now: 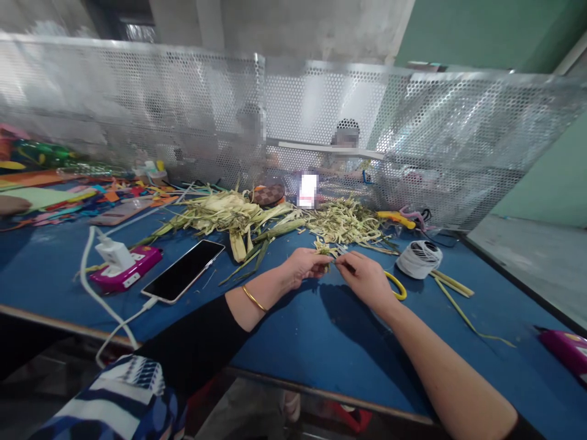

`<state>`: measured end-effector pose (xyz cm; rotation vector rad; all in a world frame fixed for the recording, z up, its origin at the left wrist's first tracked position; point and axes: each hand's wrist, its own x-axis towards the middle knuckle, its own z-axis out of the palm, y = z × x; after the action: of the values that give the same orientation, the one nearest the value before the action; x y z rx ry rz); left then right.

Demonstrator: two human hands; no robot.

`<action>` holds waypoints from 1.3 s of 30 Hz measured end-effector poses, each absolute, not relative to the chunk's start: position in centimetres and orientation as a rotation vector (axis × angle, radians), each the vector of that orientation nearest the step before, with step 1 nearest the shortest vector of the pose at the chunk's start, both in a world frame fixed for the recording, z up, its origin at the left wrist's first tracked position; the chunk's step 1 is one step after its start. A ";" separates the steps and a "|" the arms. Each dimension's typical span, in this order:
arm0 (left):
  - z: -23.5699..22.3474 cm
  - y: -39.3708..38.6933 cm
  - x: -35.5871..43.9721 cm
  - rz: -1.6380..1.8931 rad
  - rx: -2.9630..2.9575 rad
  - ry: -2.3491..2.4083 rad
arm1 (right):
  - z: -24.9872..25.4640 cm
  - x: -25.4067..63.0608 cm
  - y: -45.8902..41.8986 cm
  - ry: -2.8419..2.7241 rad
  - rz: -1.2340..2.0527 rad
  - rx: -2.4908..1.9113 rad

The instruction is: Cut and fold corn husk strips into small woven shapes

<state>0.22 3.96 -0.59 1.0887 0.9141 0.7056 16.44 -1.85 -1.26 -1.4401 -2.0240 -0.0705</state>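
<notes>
My left hand (pixel 306 267), with a gold bangle at its wrist, is closed in a pinch around a small bunch of pale green-yellow husk strips (pixel 324 247). Just beside it, my right hand (pixel 364 278) is closed too, thumb and fingertips pressed together near the bunch. What lies between the right fingertips is too small to make out. A yellow scissor-like handle (pixel 400 287) shows partly from behind my right wrist. To the right stands a spool of white string (pixel 419 260). Beyond my hands lies a heap of curled husk shreds (pixel 343 221).
Long dry husks (pixel 224 214) spread left of the shreds. A phone (pixel 183 272) charges beside a magenta power strip (pixel 128 269). Cut stalks (pixel 454 284) lie right. A perforated metal screen (pixel 321 104) closes the blue table's (pixel 293 330) far side, a person behind it.
</notes>
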 end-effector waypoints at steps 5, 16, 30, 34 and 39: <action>-0.5 4.0 0.0 0.696 1.043 0.880 | -1.1 16.3 -1.9 -1.998 -0.036 -1.408; -0.2 3.7 0.3 0.691 0.987 0.861 | -1.2 16.7 -1.9 -1.995 -0.065 -1.395; 0.4 4.1 0.0 0.696 0.982 0.871 | -1.4 15.7 -2.3 -1.959 -0.054 -1.387; 0.4 4.2 -0.2 0.678 0.992 0.851 | -1.4 15.6 -2.5 -1.941 -0.019 -1.380; 0.4 4.1 -0.4 0.652 1.015 0.802 | -1.6 15.8 -2.4 -1.902 0.018 -1.399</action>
<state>-0.35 4.08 0.43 1.0154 0.8025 0.6524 15.77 -2.35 -1.59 -1.3987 -1.9022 0.0176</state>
